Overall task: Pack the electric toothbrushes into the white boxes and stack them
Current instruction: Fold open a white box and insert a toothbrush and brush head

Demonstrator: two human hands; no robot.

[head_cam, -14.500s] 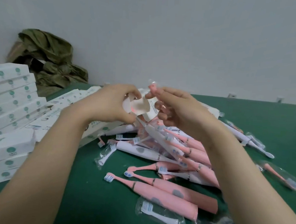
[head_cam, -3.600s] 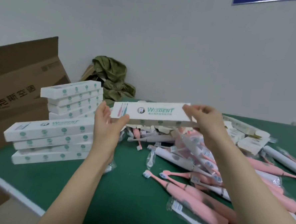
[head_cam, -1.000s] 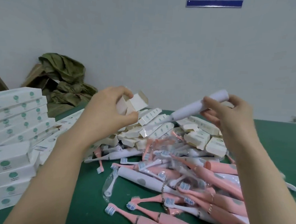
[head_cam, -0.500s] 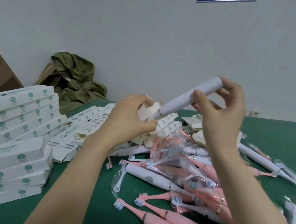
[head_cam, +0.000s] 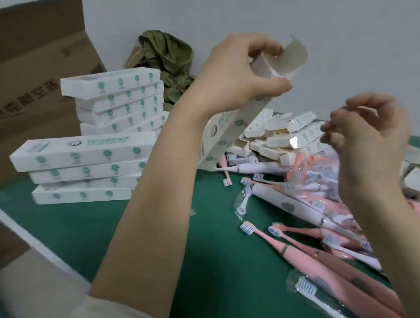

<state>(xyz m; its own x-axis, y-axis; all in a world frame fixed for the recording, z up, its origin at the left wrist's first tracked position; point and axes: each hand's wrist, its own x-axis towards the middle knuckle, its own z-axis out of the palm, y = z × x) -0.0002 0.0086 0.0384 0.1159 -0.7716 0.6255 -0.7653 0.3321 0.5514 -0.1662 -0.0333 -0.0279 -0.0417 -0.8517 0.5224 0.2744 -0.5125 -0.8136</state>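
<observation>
My left hand (head_cam: 239, 72) grips a white toothbrush box (head_cam: 230, 133) near its top end and holds it tilted almost upright above the green table (head_cam: 198, 256). The box's top flap (head_cam: 293, 58) stands open. A pale surface shows in the box mouth; I cannot tell whether it is a toothbrush. My right hand (head_cam: 370, 136) hovers to the right of the box, blurred, fingers loosely curled with nothing in them. Loose pink and white electric toothbrushes (head_cam: 322, 242) lie heaped below it. Two stacks of closed white boxes (head_cam: 86, 156) stand at the left.
A heap of empty white boxes (head_cam: 279, 138) lies behind the toothbrushes. A brown cardboard carton (head_cam: 29, 74) stands at the far left and a crumpled green cloth (head_cam: 166, 55) lies against the wall. The table's white edge (head_cam: 27, 236) runs across the lower left.
The white toothbrush that my right hand held half a second ago has left that hand. My left hand has lifted the box and tipped it upright. The view has turned left.
</observation>
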